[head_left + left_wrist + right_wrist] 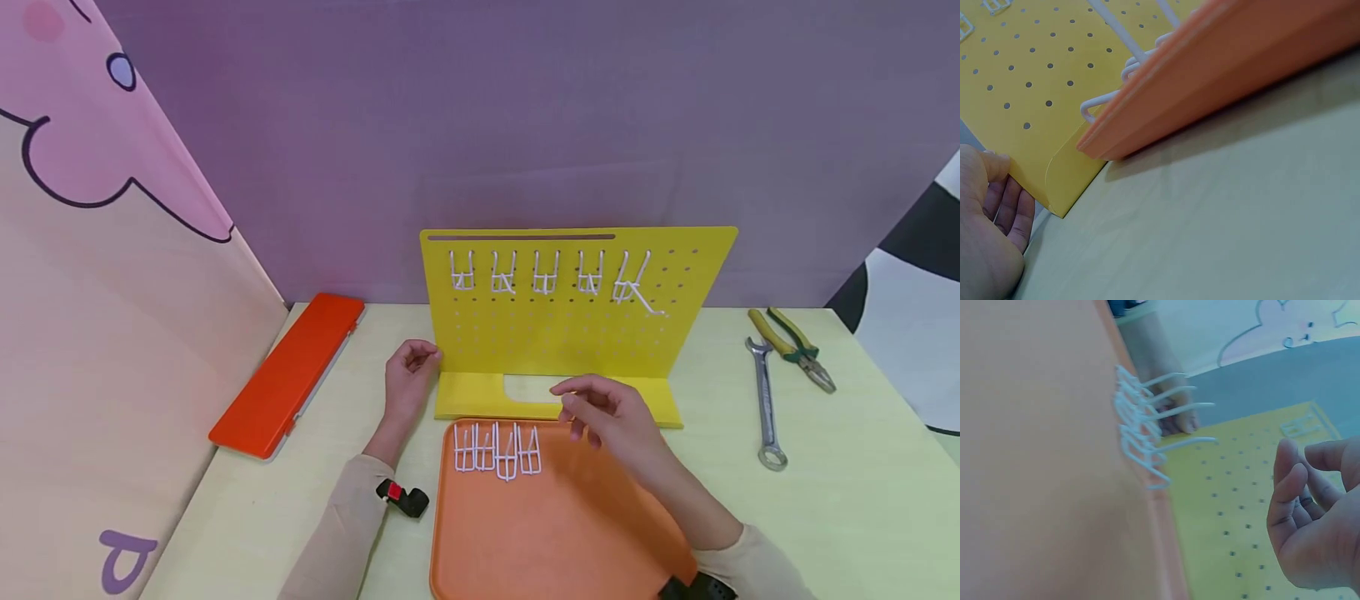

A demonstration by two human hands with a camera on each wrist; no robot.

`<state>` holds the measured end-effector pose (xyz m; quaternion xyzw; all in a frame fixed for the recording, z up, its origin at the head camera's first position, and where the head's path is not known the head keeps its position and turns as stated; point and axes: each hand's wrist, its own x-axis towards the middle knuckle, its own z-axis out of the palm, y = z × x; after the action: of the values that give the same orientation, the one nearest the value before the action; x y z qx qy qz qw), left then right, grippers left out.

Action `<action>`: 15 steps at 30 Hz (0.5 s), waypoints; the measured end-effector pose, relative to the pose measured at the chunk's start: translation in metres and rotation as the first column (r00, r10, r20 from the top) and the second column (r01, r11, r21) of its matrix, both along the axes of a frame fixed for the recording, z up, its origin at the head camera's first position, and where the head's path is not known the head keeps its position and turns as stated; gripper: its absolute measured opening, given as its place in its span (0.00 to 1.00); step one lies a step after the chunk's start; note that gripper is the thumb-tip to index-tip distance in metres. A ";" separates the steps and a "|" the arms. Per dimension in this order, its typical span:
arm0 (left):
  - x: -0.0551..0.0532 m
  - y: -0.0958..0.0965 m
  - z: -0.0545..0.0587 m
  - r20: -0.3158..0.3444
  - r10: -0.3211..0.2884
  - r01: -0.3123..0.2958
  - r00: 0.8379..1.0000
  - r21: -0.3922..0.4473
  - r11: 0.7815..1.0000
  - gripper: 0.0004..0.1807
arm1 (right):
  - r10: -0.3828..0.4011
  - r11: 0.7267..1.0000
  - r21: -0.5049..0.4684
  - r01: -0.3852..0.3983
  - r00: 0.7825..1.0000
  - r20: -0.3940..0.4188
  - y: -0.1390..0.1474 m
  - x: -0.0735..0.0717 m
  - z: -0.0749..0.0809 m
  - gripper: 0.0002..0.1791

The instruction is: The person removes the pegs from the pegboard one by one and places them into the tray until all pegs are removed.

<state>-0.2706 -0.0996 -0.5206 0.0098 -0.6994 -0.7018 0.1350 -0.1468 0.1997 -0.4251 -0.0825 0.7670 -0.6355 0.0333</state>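
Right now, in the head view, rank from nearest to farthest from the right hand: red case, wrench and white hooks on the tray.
1. White hooks on the tray, left of the right hand
2. Wrench, on the right
3. Red case, at the far left

The yellow pegboard point(555, 333) stands upright; five white hooks point(546, 275) hang along its upper part, the rightmost tilted, and four loose hooks point(506, 457) lie before it.

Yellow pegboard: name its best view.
Head view: nearly the whole yellow pegboard shows. The left wrist view crops it to a section; the right wrist view shows a section partly behind the right hand.
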 end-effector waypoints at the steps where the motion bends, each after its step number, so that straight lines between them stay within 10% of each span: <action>1: 0.000 0.000 0.000 0.001 -0.001 0.001 1.000 0.004 1.000 0.03 | -0.018 1.000 -0.002 0.018 1.000 -0.015 0.001 -0.001 0.003 0.11; 15: -0.001 0.000 0.001 -0.014 -0.010 0.010 1.000 0.018 1.000 0.04 | -0.244 0.965 -0.136 0.224 0.958 -0.152 0.028 -0.006 0.030 0.06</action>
<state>-0.2719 -0.1000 -0.5198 0.0028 -0.6919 -0.7090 0.1362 -0.1527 0.2277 -0.3953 -0.0460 0.7328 -0.6697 -0.1116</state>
